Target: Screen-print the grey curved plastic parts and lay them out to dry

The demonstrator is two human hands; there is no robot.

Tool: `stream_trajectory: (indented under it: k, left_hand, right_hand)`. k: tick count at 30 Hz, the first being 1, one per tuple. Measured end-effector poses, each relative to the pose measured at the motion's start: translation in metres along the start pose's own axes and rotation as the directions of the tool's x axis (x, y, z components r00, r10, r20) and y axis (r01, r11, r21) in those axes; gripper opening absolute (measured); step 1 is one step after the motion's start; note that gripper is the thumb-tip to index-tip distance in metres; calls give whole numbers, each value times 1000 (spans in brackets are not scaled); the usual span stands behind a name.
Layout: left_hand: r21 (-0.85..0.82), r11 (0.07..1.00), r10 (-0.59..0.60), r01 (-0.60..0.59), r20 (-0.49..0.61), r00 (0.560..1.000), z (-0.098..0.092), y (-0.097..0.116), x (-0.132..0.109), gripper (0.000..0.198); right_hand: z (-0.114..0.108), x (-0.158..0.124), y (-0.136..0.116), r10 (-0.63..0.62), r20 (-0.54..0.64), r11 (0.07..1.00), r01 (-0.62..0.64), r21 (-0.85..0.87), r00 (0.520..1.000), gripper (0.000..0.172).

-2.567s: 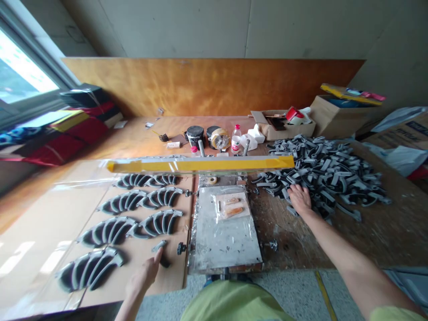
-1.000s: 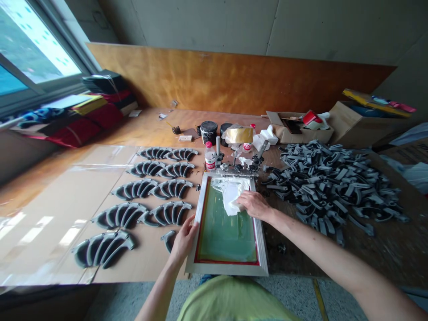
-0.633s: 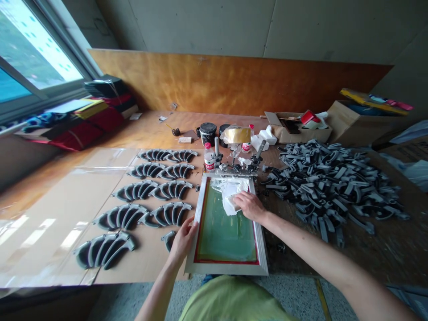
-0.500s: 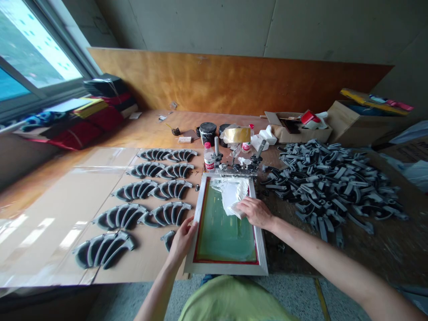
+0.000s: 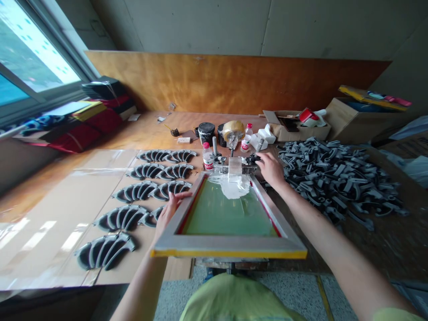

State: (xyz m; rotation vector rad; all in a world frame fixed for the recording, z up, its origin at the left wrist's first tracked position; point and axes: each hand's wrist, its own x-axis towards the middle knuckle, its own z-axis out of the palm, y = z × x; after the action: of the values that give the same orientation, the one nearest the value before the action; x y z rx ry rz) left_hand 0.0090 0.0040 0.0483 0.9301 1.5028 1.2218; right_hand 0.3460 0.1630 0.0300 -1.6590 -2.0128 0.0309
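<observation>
Two changes: left hand (image 5: 169,209) clasps the screen frame (image 5: 230,246), now tilted up. Right hand (image 5: 271,169), loosely open and empty, has left the white paste (image 5: 234,189).

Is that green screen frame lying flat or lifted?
Lifted: the frame tilts up at its near edge, left hand gripping its side.

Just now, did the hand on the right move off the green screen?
Yes. The right hand left the white paste, going farther away to the clamps.
</observation>
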Motion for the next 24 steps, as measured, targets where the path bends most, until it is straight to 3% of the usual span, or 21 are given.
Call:
stream_trajectory:
  k: [2, 4, 8, 11, 13, 14, 15, 17, 20, 21, 23, 24]
  left_hand:
    - [-215, 973, 81, -78, 2, 997, 13, 17, 19, 62]
    - [-332, 926, 177, -178, -31, 984, 26, 34, 38, 55]
    - [-365, 916, 156, -168, -63, 986, 40, 49, 57, 53]
    - [-360, 926, 93, -114, -77, 993, 47, 21, 38, 52]
    - [-271, 956, -86, 111, 102, 991, 55, -14, 13, 54]
    - [-165, 944, -240, 284, 244, 940, 60, -33, -1, 57]
    - [-106, 901, -369, 420, 320, 873, 65, -52, -14, 61]
    - [-136, 829, -473, 543, 350, 809, 70, -82, -37, 57]
    - [-201, 797, -514, 570, 271, 814, 53, -109, -52, 41]
    - [-189, 807, -527, 560, 200, 826, 39, -115, -53, 39]
    - [-129, 846, -524, 518, -22, 851, 2, -126, -54, 40]
    - [-75, 864, -503, 498, -157, 850, -19, -131, -56, 41]
  right_hand:
    - [3, -22, 18, 106, 46, 994, -107, 26, 993, 27]
    - [17, -51, 24, 112, 162, 991, -123, 58, 980, 21]
    - [51, -100, 7, -103, 361, 989, 55, 140, 927, 30]
    - [57, -112, -15, -149, 426, 987, 108, 117, 893, 26]
    - [51, -117, -35, -126, 407, 990, 92, 104, 905, 16]
    - [47, -122, -47, -133, 385, 989, 99, 109, 913, 14]
    - [43, -128, -60, -167, 361, 984, 132, 120, 917, 13]
    - [40, -143, -85, -335, 335, 940, 290, 177, 881, 14]
    - [41, -156, -91, -612, 321, 788, 525, 321, 723, 17]
    - [39, -155, -79, -618, 321, 784, 529, 326, 718, 18]
    - [31, -143, -32, -445, 337, 895, 401, 196, 830, 20]
    - [23, -134, -1, -264, 322, 964, 262, 52, 909, 23]
